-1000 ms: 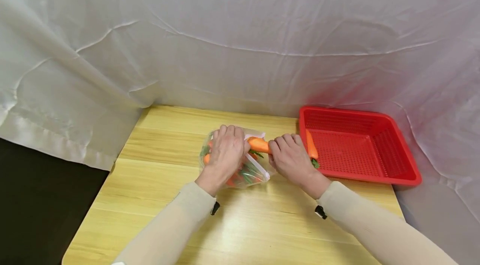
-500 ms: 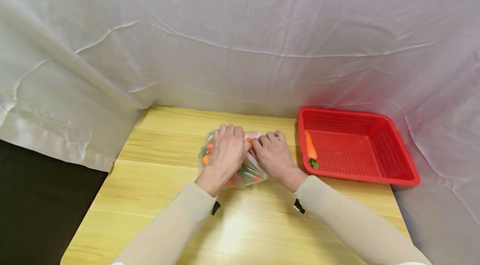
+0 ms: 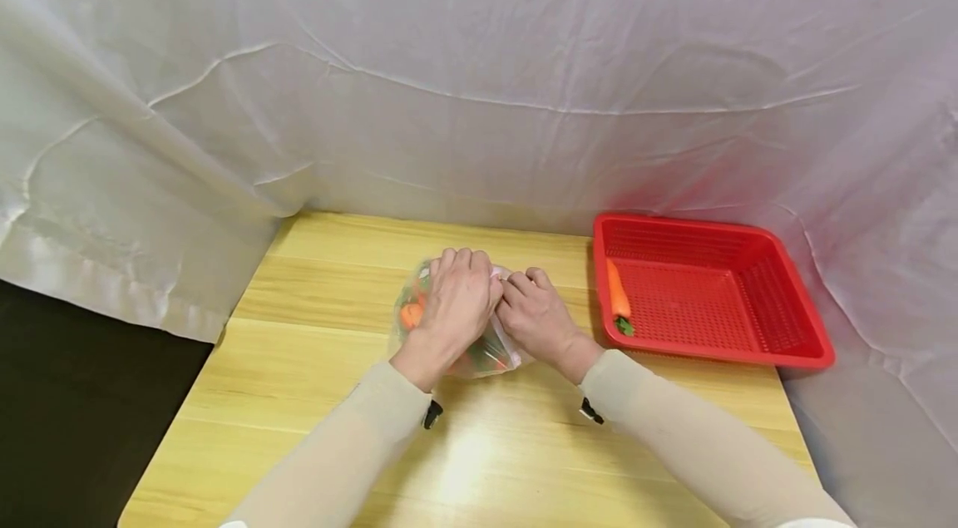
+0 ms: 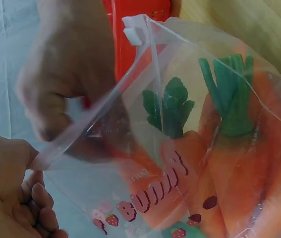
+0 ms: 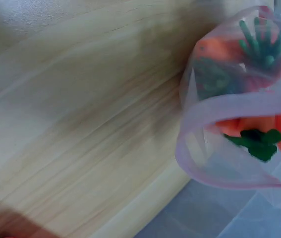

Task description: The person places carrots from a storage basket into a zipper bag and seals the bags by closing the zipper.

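Observation:
A clear slider zip bag point(image 4: 155, 191) printed with "BUNNY" and small strawberries lies on the table with its mouth open. Several orange carrots point(image 4: 234, 173) with green tops show through its film. My left hand point(image 3: 452, 308) lies over the bag in the head view; by the left wrist view its thumb and fingers pinch the mouth's rim. My right hand point(image 3: 540, 320) is at the mouth, fingers bent and partly behind the film, blurred in the left wrist view. Whether it still grips a carrot is hidden. The white slider point(image 4: 135, 33) sits at one end of the zip.
A red perforated basket point(image 3: 718, 357) stands at the right of the wooden table point(image 3: 322, 362), with one carrot point(image 3: 617, 291) along its left wall. A pale cloth point(image 3: 479, 145) hangs behind the table. The table's left edge drops off to a dark area.
My right hand has moved left from beside the basket to the bag's mouth, bringing a carrot into it. That carrot no longer shows between the hands. The left hand stays nearly in place.

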Demonstrator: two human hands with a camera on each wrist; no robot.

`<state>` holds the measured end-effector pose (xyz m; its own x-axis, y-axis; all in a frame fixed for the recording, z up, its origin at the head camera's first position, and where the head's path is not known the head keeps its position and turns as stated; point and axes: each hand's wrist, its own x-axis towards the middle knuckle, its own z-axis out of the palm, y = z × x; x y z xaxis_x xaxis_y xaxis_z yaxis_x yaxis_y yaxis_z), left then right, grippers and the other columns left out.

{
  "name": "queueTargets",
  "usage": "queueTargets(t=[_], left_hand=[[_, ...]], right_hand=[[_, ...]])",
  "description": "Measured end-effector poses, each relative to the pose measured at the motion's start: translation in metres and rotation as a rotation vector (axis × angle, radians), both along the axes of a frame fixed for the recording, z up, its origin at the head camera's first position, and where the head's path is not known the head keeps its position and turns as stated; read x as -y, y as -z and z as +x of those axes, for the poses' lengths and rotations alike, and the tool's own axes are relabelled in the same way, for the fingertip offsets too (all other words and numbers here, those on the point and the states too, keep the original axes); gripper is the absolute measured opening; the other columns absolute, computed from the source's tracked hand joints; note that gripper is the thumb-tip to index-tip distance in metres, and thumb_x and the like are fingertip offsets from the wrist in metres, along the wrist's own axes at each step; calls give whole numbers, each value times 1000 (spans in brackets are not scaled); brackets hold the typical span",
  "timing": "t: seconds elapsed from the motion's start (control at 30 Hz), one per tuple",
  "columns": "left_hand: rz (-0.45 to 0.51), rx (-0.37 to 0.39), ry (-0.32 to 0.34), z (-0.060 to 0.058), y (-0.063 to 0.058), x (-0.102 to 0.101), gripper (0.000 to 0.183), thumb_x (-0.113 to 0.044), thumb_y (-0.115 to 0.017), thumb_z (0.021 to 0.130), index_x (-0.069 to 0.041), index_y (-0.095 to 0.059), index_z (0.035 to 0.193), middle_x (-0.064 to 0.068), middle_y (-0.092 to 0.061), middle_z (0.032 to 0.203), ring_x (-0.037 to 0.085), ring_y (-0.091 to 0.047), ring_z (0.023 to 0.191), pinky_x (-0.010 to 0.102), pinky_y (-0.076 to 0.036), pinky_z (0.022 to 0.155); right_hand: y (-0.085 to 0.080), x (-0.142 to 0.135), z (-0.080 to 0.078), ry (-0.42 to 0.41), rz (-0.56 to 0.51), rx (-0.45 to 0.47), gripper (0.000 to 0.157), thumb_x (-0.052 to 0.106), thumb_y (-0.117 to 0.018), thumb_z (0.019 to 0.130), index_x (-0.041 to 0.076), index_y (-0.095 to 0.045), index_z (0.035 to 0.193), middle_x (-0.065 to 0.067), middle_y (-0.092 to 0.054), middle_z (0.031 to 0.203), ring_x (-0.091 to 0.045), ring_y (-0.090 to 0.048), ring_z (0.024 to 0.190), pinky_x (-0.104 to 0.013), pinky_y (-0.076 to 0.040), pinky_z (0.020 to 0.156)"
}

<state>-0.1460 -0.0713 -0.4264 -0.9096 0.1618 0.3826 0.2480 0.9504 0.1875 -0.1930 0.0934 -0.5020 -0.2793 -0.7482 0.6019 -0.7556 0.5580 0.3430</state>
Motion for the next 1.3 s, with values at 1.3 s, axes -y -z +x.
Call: queueTargets(t=[1.3], left_hand=[[233, 143, -91, -10, -12, 18, 13, -20, -58, 99, -9, -63, 92, 5, -60, 88, 28, -51, 87, 41, -41, 84]], right_hand=[[3, -42, -1, 57, -146, 229, 16, 24, -67, 97, 10, -72, 90, -3, -67, 82, -28, -59, 83, -43, -44, 76]])
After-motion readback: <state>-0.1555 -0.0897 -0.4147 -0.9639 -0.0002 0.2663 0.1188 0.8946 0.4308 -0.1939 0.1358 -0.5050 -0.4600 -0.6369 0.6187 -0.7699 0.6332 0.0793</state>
